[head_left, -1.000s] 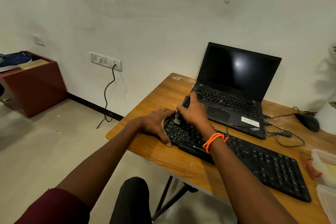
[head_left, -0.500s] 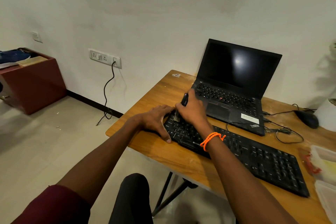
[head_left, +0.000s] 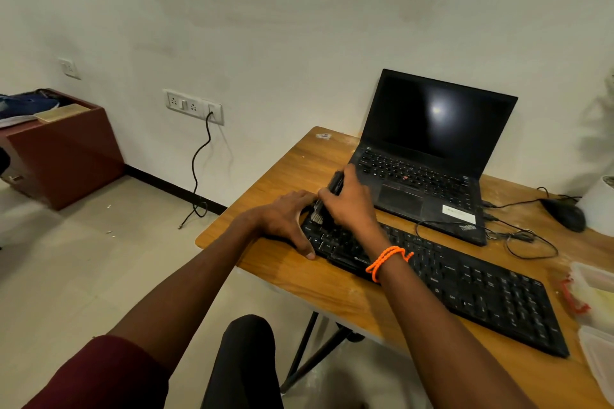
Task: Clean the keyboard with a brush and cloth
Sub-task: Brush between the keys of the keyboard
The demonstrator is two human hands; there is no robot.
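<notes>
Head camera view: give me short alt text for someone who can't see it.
A person's right hand holds a brush on the left end of a black keyboard, while the left hand rests on that end. An open laptop sits behind on the wooden table.

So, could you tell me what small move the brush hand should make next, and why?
Probably sweep the brush rightward along the keyboard: the right hand has its bristles at the left end, which the left hand steadies, and most keys lie to the right.

One head-worn wide-angle view looks forward and down, close over the forearms, onto the surface, with the wall behind and the floor at left.
</notes>
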